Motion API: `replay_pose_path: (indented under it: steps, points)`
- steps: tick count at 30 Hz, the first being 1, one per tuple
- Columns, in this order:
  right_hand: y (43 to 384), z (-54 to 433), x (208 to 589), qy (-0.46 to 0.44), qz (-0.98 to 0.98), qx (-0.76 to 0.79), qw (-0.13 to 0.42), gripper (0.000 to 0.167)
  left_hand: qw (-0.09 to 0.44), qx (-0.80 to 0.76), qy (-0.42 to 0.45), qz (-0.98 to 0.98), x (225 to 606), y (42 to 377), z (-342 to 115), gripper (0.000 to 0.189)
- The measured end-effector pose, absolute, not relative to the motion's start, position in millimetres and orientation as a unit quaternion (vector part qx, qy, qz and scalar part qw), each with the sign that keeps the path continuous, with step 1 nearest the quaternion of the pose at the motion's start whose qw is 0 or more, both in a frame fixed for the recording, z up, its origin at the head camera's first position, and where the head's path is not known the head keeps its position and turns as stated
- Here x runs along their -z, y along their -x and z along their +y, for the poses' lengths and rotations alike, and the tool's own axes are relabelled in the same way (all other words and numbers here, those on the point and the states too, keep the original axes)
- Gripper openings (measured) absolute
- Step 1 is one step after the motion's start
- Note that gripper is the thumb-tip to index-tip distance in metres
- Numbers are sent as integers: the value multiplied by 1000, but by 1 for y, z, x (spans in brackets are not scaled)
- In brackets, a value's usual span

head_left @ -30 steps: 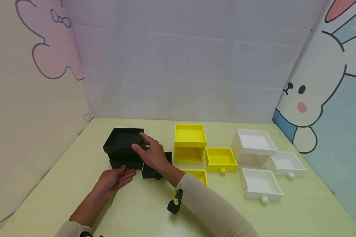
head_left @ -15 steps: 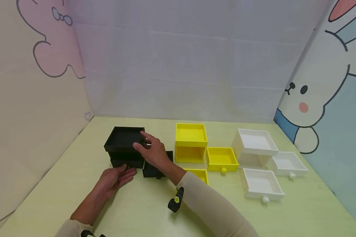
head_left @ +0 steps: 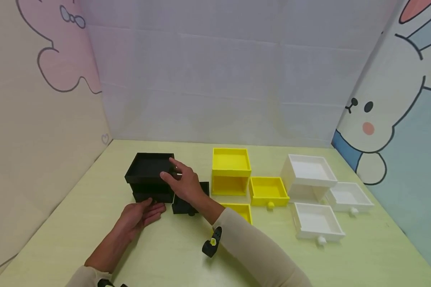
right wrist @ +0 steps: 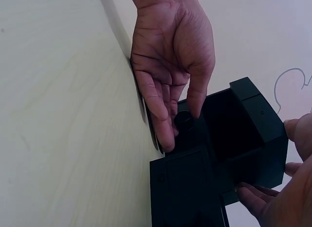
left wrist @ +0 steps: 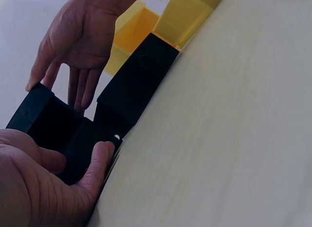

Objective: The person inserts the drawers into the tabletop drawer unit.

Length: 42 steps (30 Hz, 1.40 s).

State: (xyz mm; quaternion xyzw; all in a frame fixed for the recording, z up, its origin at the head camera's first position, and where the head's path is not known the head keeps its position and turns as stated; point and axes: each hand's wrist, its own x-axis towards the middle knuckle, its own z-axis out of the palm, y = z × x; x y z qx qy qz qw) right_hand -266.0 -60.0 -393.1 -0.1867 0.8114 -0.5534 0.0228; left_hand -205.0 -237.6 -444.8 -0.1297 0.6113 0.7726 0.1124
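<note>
At the left of the table stands a black cabinet [head_left: 149, 167] with a shallow tray-like top and a vacant upper slot. A black drawer [head_left: 152, 197] sits in its lower slot. My left hand [head_left: 141, 217] is low at the drawer's front; in the right wrist view its thumb and fingers pinch the round knob [right wrist: 184, 120]. The right hand [head_left: 184, 183] holds the cabinet's upper right corner, thumb at the front edge and fingers along the side, partly hidden in the right wrist view. A second black drawer [head_left: 181, 205] lies on the table under the right wrist.
A yellow cabinet [head_left: 230, 161] stands mid-table, with one yellow drawer [head_left: 267, 189] beside it and another [head_left: 242, 211] partly behind the right sleeve. Further right are a white cabinet [head_left: 310, 169] and two white drawers, one in front [head_left: 317, 221] and one beside [head_left: 348, 195].
</note>
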Motion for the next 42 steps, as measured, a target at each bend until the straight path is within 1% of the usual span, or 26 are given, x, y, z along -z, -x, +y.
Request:
replay_pose_path:
  steps: [7,14,17,27,32,37,42]
  points:
    - [264,-59,392,173,810,560,26,59,144,-774,107,608,443,200,-232,49]
    - [261,-62,390,160,805,570,43,57,136,-762,135,619,444,194,-226,44]
    - [260,-62,389,157,807,567,46,57,137,-761,132,620,445,192,-226,45]
    - [257,-60,384,151,811,565,27,58,137,-758,112,628,446,194,-227,44]
    - [256,-57,384,146,813,563,14,55,142,-757,105,629,447,194,-227,42]
    - [256,-53,386,144,807,573,19,53,163,-759,83,625,447,194,-227,43]
    - [256,-50,390,148,798,583,29,51,182,-756,89,623,445,192,-222,42]
